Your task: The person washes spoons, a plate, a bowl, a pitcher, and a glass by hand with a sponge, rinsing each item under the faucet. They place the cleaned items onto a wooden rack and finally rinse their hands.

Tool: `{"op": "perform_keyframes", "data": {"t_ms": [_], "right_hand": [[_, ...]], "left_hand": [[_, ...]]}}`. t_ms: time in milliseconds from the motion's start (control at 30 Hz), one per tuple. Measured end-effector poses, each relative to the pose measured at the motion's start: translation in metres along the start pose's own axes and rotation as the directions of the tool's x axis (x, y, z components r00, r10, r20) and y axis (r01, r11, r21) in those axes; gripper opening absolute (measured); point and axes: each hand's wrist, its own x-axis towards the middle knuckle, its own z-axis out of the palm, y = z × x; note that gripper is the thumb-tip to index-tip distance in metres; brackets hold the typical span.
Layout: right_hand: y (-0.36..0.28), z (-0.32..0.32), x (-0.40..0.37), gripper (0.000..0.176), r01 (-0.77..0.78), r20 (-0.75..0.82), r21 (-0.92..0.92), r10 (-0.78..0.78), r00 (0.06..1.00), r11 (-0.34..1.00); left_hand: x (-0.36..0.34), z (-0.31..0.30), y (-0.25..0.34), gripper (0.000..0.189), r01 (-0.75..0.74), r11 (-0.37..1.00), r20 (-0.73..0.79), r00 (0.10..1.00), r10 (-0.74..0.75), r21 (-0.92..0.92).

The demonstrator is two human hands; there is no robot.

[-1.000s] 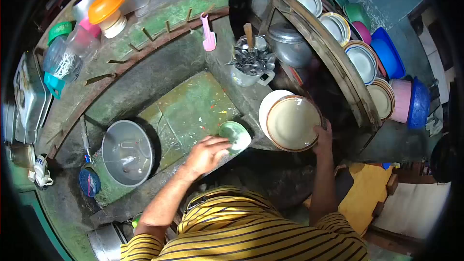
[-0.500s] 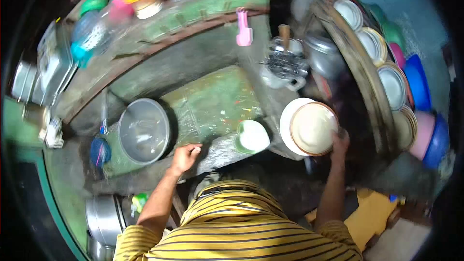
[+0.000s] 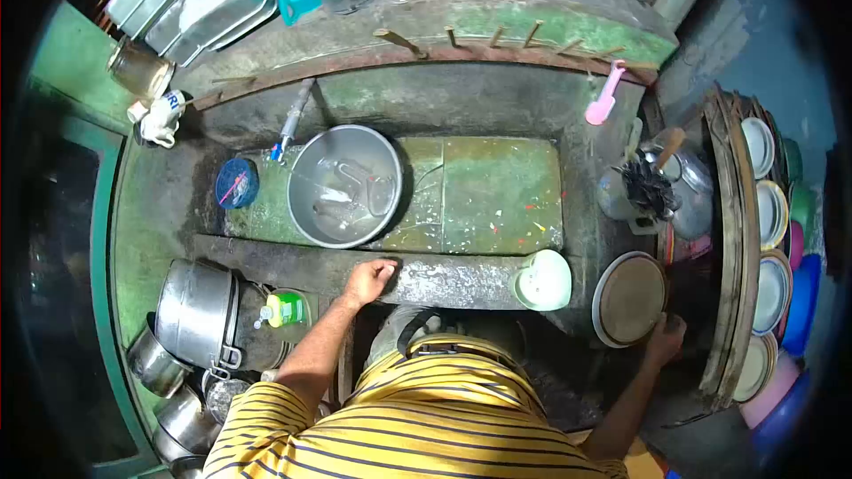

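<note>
My left hand [image 3: 371, 281] rests on the front ledge [image 3: 444, 282] of the tiled sink, its fingers curled and what they hold, if anything, hidden. At the right, my right hand [image 3: 666, 339] grips the edge of a round plate [image 3: 630, 299] with a brownish face and pale rim. A pale green container [image 3: 541, 280] stands on the ledge between my hands. Behind my left hand, a grey basin [image 3: 344, 186] holding water sits in the sink below a tap [image 3: 288, 129]. A blue round basket [image 3: 237, 184] is left of the basin.
Metal pots [image 3: 193, 312] and a green-yellow soap bottle [image 3: 284, 309] are at the lower left. A wooden rack [image 3: 735, 248] with plates stands at the right. A pink dipper [image 3: 605, 96] hangs near the sink's back right corner. Metal trays [image 3: 226, 0] stand at the upper left.
The view has swung to the right. The plate in my right hand now shows a brownish face instead of a cream one, and the white plate beneath it is no longer distinct.
</note>
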Motion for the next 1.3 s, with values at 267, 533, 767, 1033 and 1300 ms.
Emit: {"op": "perform_keyframes", "data": {"t_ms": [267,533,767,1033,1300], "right_hand": [[-0.16,0.05,-0.103,0.037,0.272,0.682,0.318,-0.418,0.601,0.908],[-0.263,0.112,-0.178,0.028,0.729,0.475,0.209,-0.719,0.507,0.652],[-0.411,0.313,-0.321,0.044,0.546,0.583,0.691,-0.812,-0.035,0.473],[-0.422,0.516,-0.411,0.048,0.928,0.484,0.265,-0.869,0.106,0.261],[-0.418,0.575,-0.428,0.031,0.767,0.083,0.118,-0.776,0.626,0.631]], "left_hand": [[0.043,-0.039,-0.075,0.024,0.139,0.99,-0.213,0.967,-0.142,-0.027],[0.123,-0.084,-0.125,0.039,0.258,0.961,-0.124,0.961,-0.246,0.098],[0.174,-0.071,-0.151,0.059,0.077,0.673,0.19,0.93,-0.314,0.735],[0.172,-0.067,-0.165,0.067,0.276,0.912,0.201,0.917,-0.345,0.303],[0.199,0.032,-0.232,0.067,0.214,0.944,-0.257,0.926,-0.278,-0.25]]}}
